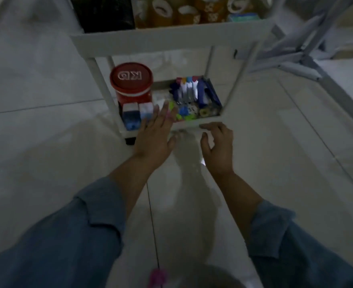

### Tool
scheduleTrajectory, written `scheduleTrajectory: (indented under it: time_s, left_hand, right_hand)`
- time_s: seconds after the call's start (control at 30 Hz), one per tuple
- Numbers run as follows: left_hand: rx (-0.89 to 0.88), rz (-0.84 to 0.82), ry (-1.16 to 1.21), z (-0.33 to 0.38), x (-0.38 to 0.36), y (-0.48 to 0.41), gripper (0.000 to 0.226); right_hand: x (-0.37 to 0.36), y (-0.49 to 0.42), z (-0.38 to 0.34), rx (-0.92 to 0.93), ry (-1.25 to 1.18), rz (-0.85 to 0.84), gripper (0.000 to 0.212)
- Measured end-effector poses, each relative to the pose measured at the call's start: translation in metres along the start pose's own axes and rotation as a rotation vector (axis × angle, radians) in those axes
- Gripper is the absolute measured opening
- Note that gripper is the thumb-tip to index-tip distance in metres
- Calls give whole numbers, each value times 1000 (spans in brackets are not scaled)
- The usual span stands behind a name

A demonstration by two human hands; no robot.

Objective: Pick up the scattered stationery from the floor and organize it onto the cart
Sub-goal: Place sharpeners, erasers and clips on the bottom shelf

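A white cart [171, 41] stands on the tiled floor ahead of me. Its lower shelf [192, 122] holds a red lidded tub [131, 83], two small blue-and-white boxes [138, 115], a row of markers and pens [192, 90], and small colourful clips [185, 112]. My left hand [156, 134] lies flat with fingers spread over the shelf's front edge, fingertips reaching toward the clips. My right hand [218, 143] is beside it, fingers curled onto the shelf's front rim. A small pink item [159, 277] lies on the floor near the bottom edge.
The cart's top shelf carries several brown tape rolls [184, 14] and a black bundle [105, 13]. A grey metal frame [304, 50] stands to the right of the cart. Pale floor tiles spread on both sides.
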State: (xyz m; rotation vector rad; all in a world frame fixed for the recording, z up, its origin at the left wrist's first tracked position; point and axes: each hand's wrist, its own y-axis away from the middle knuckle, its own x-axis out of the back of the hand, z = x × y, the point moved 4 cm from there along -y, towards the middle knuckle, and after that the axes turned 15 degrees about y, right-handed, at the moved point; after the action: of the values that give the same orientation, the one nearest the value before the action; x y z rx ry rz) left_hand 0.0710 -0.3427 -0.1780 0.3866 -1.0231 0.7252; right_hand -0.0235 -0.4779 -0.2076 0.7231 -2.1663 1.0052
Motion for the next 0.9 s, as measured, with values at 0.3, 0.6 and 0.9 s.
scheduleTrajectory:
  time_s: [0.3, 0.6, 0.9]
  left_hand:
    - [222, -271, 240, 56, -70, 155, 54]
    - [764, -463, 32, 43, -96, 242, 50]
    - [641, -437, -77, 51, -126, 227, 37]
  right_hand:
    - [109, 125, 37, -131, -4, -171, 23]
    - [186, 238, 116, -285, 255, -361, 23]
    - [186, 289, 156, -392, 426, -646, 40]
